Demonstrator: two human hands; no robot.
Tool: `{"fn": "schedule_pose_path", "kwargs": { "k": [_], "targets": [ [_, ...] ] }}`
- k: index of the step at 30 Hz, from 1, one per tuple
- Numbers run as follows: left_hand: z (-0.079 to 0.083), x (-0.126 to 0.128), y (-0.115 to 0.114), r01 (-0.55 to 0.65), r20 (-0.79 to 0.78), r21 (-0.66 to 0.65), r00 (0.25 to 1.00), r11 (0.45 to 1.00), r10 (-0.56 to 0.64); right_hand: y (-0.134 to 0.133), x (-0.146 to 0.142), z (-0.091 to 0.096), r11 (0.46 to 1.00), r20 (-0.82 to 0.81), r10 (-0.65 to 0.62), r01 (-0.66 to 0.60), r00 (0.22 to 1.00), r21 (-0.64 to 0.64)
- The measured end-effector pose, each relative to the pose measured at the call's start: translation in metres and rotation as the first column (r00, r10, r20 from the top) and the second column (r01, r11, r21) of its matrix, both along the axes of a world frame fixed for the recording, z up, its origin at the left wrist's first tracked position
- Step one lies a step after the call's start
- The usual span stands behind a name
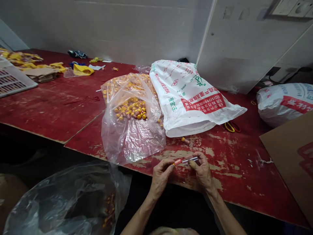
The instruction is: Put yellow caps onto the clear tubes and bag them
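My left hand [161, 174] pinches a small red-and-white piece [177, 162] at its fingertips. My right hand [201, 168] grips a thin clear tube [190, 160], whose end meets that piece. Both hands hover over the worn front edge of the red table [73, 107]. Just beyond them lies a single loose yellow-capped piece [185, 140]. A clear plastic bag [132, 120] holding several small yellow-capped pieces lies open to the left of the hands.
A white printed sack [188, 94] lies behind the hands, with yellow-handled scissors [231, 126] beside it. Another white sack [283, 102] and brown cardboard [290, 156] sit at right. A clear bag [63, 202] hangs below the table edge. A white basket [12, 80] stands far left.
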State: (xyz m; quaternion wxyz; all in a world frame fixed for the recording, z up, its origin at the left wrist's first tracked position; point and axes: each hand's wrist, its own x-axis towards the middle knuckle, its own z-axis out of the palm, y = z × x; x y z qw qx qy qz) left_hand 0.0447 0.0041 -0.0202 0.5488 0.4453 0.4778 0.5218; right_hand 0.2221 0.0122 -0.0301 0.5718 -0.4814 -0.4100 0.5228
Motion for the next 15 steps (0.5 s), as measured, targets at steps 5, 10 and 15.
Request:
{"fn": "schedule_pose_path", "kwargs": {
  "k": [5, 10, 15],
  "targets": [
    [-0.001, 0.002, -0.004, -0.019, -0.042, 0.012, 0.999, 1.000, 0.020, -0.005, -0.003, 0.003, 0.995, 0.075, 0.095, -0.094, 0.993, -0.016],
    [0.000, 0.003, -0.006, 0.016, -0.092, 0.005, 0.996, 1.000, -0.015, -0.006, -0.006, 0.012, 0.982, 0.189, 0.189, -0.186, 0.964, -0.036],
    [-0.006, 0.015, -0.013, -0.087, -0.047, -0.052, 0.995, 0.995, 0.085, -0.009, -0.016, 0.010, 0.965, 0.408, 0.229, -0.261, 0.884, 0.022]
  ]
}}
